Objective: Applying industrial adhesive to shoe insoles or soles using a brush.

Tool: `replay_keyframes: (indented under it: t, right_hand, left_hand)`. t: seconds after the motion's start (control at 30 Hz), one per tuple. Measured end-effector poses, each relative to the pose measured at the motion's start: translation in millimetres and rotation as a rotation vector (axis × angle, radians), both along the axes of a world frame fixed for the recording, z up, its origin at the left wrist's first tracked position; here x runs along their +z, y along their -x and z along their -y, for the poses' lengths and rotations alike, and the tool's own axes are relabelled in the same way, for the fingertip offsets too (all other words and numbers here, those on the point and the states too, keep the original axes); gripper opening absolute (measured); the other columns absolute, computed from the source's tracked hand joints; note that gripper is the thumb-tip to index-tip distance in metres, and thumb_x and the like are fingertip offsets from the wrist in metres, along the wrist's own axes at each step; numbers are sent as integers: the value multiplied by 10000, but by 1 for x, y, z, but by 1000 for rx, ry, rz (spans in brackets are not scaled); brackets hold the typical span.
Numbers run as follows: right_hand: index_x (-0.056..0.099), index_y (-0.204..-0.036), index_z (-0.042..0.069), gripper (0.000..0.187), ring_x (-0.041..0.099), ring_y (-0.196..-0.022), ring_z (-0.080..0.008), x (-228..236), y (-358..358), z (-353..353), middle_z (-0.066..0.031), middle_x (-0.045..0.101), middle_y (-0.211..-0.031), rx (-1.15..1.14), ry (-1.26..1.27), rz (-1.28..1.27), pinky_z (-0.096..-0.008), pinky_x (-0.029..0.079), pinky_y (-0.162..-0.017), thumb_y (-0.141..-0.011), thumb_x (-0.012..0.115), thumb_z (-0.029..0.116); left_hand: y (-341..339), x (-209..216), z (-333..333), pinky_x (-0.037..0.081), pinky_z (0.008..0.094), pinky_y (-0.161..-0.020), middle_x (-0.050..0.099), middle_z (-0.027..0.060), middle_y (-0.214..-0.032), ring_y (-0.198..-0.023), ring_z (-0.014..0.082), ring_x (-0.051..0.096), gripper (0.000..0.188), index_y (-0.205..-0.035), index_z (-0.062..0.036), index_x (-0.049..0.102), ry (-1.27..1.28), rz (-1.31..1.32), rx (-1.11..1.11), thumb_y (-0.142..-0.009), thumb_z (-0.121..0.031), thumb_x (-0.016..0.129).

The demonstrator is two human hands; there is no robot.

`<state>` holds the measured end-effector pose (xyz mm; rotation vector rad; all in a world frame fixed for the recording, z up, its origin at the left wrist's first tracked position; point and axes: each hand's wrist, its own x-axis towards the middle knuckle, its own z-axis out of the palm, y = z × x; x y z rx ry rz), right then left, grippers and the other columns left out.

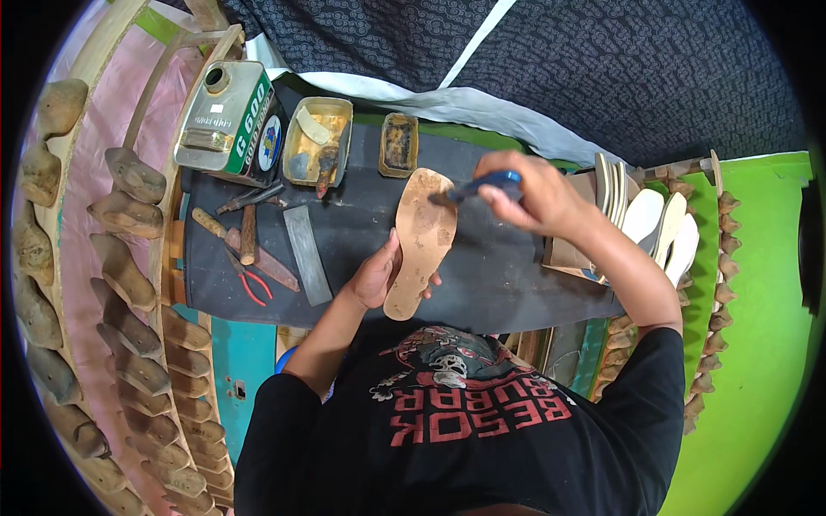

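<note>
My left hand (376,277) grips a tan, foot-shaped shoe insole (423,239) by its narrower heel half, thumb on the near side and fingertips showing past the far edge. The insole stands tilted over the dark work table, with darker, uneven patches on its face. In my right hand (540,196) is a blue-handled brush (499,180), held in closed fingers. Its dark tip meets the wide forefoot part of the insole near the right edge. The brush and fingers are slightly blurred.
On the table (361,232) lie red-handled pliers (251,284), a hammer (249,232) and a grey flat bar (307,255). Behind them are a metal can (225,120) and two tubs (318,138) (398,144). Pale soles (645,215) stand at right; wooden shoe lasts (129,258) line the left racks.
</note>
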<state>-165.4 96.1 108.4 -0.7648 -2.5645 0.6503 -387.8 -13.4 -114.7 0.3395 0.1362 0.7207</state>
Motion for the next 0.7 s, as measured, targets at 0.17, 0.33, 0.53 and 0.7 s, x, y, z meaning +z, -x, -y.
replay_keyframes:
  t: [0.17, 0.33, 0.53, 0.7]
  right_hand:
    - [553, -1115, 48, 288, 658, -763, -345, -15, -5, 5, -137, 670, -948, 145, -219, -38, -428, 537, -691, -894, 729, 107]
    - [573, -1032, 25, 278, 609, -685, -244, -24, 9, 48, -87, 599, -826, 361, -394, -81, -366, 490, -560, -855, 763, 123]
    - [566, -1051, 46, 249, 642, -669, -260, -20, -2, 48, -80, 636, -826, 375, -157, -116, -381, 513, -565, -885, 736, 121]
    - [536, -1086, 30, 300, 684, -698, -328, -1, -31, 16, -135, 686, -892, 21, -204, -146, -436, 552, -605, -867, 735, 77]
  left_hand:
    - [0, 3, 0, 596, 409, -801, 683, 176, -1133, -938, 286, 711, 747, -1472, -85, 441, 19, -28, 28, -1050, -663, 226]
    - [0, 17, 3, 589, 433, -827, 646, 144, -1239, -1016, 282, 693, 754, -1488, -84, 426, 96, 18, 91, -1041, -672, 277]
    - [-9, 25, 1, 587, 435, -826, 631, 124, -1269, -1039, 284, 680, 768, -1500, -88, 420, 69, -38, 45, -1033, -684, 289]
    - [-22, 20, 3, 576, 461, -809, 614, 131, -1308, -1037, 296, 671, 781, -1513, -88, 410, -4, -12, 6, -1035, -684, 246]
